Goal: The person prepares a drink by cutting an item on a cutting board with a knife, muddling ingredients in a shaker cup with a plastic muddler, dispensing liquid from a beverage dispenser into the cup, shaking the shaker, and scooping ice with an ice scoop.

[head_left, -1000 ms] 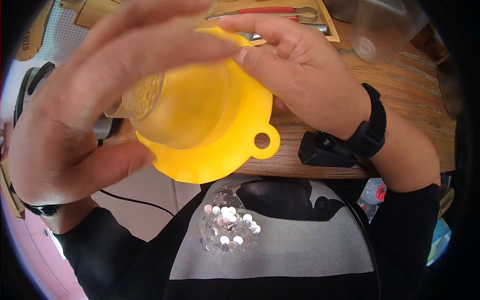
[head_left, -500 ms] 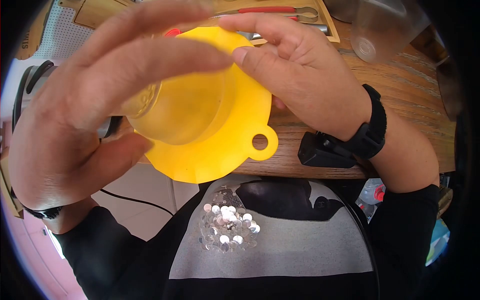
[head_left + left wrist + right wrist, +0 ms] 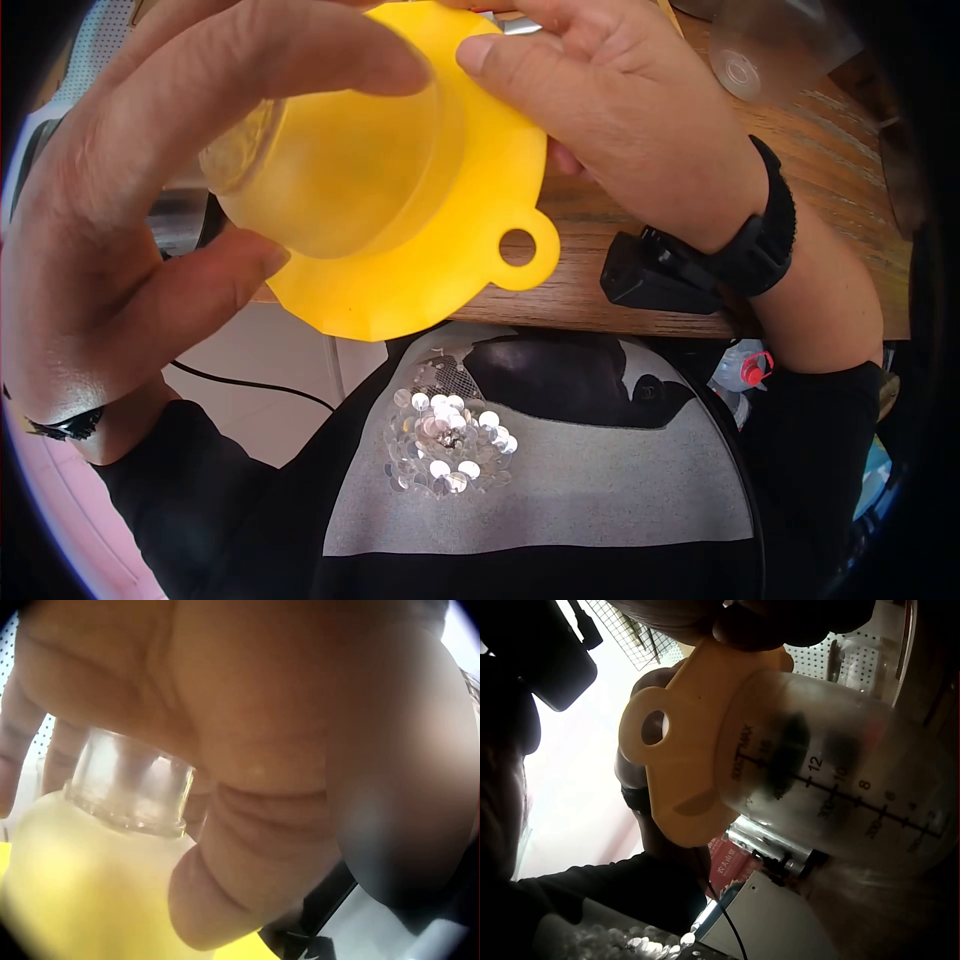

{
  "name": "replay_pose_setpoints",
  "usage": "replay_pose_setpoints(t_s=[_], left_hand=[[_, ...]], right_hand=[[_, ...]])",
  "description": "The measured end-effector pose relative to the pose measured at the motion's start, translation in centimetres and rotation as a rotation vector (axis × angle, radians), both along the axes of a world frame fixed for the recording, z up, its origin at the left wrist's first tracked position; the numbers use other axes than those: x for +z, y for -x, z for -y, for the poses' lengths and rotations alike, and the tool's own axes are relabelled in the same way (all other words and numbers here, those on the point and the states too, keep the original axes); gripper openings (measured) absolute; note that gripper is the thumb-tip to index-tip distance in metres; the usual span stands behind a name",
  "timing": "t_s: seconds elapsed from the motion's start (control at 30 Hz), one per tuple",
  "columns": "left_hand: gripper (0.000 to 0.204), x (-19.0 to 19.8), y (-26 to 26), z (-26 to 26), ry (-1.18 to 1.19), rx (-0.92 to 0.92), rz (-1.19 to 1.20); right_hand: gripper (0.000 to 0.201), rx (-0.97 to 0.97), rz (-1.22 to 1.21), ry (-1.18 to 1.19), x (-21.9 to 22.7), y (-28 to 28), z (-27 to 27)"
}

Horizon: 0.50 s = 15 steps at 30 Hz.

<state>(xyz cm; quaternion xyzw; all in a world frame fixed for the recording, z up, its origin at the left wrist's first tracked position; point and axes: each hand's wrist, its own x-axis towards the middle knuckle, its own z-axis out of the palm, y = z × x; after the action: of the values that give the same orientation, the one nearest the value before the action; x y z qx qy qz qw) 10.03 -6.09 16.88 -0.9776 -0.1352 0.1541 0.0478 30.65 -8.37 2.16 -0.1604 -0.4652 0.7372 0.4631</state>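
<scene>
Your right hand [image 3: 645, 140] pinches the disc [image 3: 420, 290]; your left [image 3: 95, 240] curls round the dome [image 3: 350, 180]. Uneven pressure could tip the disc from that edge grip.

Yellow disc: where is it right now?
In the head view, the yellow disc is left of centre, behind the clear container; the right hand grips its upper right edge.

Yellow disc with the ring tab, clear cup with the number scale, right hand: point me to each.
Yellow disc [image 3: 390, 305]: head view, lower rim.
Clear cup [image 3: 817, 799]: right wrist view, side wall by the scale.
Right hand [image 3: 640, 130]: head view, back of the hand.
</scene>
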Motion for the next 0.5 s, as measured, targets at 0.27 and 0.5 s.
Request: replay_pose_setpoints(t_s=[0.27, 0.5], left_hand=[[0.093, 1.1, 1.5, 1.2, -0.034, 0.517, 0.114], [0.062, 0.8, 0.3, 0.7, -0.117, 0.027, 0.014]], right_hand=[[0.038, -0.052, 0.21, -0.098, 0.6, 0.5, 0.8], [0.038, 0.007, -0.047, -0.097, -0.7, 0.4, -0.1]])
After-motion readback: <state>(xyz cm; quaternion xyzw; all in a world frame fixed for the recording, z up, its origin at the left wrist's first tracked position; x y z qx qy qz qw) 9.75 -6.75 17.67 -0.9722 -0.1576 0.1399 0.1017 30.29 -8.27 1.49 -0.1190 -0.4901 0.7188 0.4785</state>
